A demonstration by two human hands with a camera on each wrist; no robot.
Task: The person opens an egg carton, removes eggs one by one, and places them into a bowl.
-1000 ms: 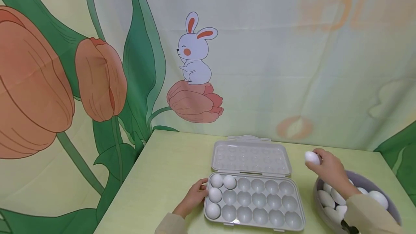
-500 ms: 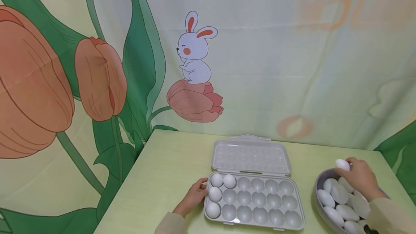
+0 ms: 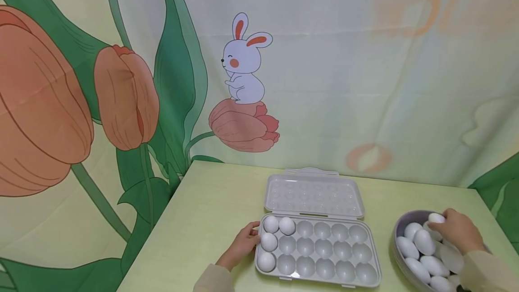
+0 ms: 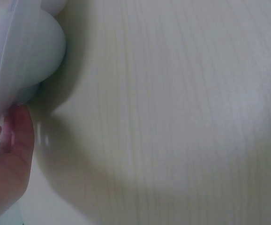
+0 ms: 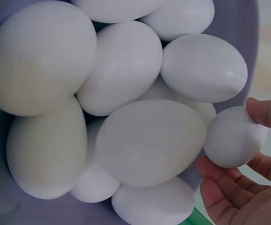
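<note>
A grey plastic egg box (image 3: 323, 249) lies open on the table, its lid (image 3: 314, 195) folded back. White eggs (image 3: 268, 242) fill the left column of cups, with another at the back of the second column. My left hand (image 3: 242, 244) holds the box's left edge; in the left wrist view its rim (image 4: 11, 56) passes between thumb and fingers. Over the far rim of a purple-grey bowl (image 3: 401, 228), my right hand (image 3: 460, 231) pinches a white egg (image 5: 234, 138) between thumb and fingertips. Several more eggs (image 5: 149, 143) lie heaped in the bowl.
The pale wood-grain table (image 3: 219, 202) ends at a cloth backdrop (image 3: 324, 102) printed with tulips and a rabbit. Bare tabletop (image 3: 383, 193) separates the egg box from the bowl.
My right hand has moved right and down with the egg, from between box and bowl to the bowl's far rim. My left hand and the egg box have stayed put.
</note>
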